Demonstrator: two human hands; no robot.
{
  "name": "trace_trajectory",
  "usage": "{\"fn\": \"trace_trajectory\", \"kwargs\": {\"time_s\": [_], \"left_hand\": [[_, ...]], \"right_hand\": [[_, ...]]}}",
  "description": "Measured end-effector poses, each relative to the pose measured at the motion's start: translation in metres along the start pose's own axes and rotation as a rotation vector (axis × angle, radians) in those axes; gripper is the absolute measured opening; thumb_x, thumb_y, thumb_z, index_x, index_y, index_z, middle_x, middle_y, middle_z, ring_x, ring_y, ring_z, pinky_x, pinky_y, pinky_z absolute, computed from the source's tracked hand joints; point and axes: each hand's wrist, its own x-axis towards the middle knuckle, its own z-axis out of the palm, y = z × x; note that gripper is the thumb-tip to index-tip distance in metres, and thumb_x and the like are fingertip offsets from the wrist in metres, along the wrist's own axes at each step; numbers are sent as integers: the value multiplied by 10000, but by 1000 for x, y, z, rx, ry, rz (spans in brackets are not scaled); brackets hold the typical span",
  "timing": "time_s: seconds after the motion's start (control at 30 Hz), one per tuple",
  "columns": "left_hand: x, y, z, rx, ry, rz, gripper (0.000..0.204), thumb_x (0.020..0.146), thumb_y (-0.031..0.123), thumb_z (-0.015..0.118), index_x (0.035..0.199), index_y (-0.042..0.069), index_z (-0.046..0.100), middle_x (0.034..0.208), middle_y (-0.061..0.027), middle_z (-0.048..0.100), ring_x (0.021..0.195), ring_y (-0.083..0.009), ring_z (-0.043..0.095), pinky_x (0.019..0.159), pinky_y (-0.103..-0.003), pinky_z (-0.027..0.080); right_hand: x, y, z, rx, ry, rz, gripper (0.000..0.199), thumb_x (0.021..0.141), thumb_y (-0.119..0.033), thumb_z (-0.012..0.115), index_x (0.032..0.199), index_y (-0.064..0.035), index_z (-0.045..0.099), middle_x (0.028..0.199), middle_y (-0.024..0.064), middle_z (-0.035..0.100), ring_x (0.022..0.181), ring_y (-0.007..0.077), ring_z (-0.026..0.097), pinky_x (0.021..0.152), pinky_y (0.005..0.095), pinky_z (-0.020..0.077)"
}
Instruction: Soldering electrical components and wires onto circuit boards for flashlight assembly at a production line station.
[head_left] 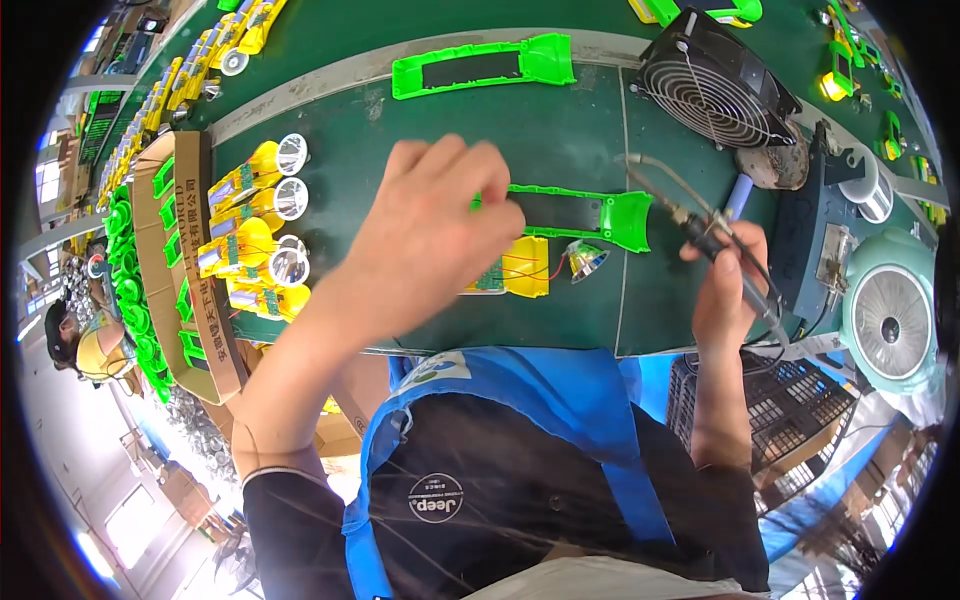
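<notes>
My left hand (440, 230) is slightly blurred, its fingers curled over the left end of a bright green plastic housing (570, 212) with a dark inset. What those fingers hold, if anything, is hidden. Against the housing's near side lies a yellow plastic part (526, 266), partly behind my left hand. A red wire runs from it to a small shiny reflector lamp (586, 260). On the right, my right hand (732, 285) grips a soldering iron (708, 238) by its dark handle. Its thin metal front end points up and left, above the housing's right end.
A second green housing (480, 70) lies at the back. Several yellow lamp assemblies (255, 225) stand at left beside a cardboard box (165, 260) of green parts. To the right are a black fan (715, 80), a soldering station (815, 230), a solder spool (868, 190) and a pale green fan (890, 315).
</notes>
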Motion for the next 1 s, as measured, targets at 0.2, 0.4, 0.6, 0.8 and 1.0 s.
{"fn": "trace_trajectory", "kwargs": {"time_s": [0.2,0.4,0.6,0.8,1.0], "left_hand": [[-15,10,33,-4,109,-6,148,684,96,703,799,114,610,921,-11,526,916,-215,516,831,-383,368],[-16,27,65,-18,408,-68,133,710,79,690,778,101,578,835,-4,598,871,-222,561,826,-380,371],[-20,35,65,-45,406,-251,166,694,31,702,803,101,598,793,-16,600,857,-236,558,815,-372,372],[-23,36,66,-40,486,-296,167,685,13,688,787,115,603,740,-14,570,794,-214,561,811,-377,379],[-27,44,69,30,442,-288,172,677,24,713,788,129,633,795,3,629,825,-197,584,842,-370,368]], "right_hand": [[32,10,51,177,-15,76,291,919,-217,608,1104,-19,505,995,130,639,860,172,621,831,309,464],[8,23,83,255,66,195,380,920,-316,595,1131,-32,456,972,128,599,883,208,588,846,349,459],[-11,29,80,240,-137,113,351,955,-279,525,1161,-19,410,1078,128,534,984,205,525,964,417,401],[-5,23,64,254,-118,69,395,946,-302,551,1181,-22,402,1097,121,515,969,223,535,996,456,394],[2,15,29,205,-151,59,401,928,-343,591,1123,-28,437,1024,141,609,949,178,581,931,332,425]]}}
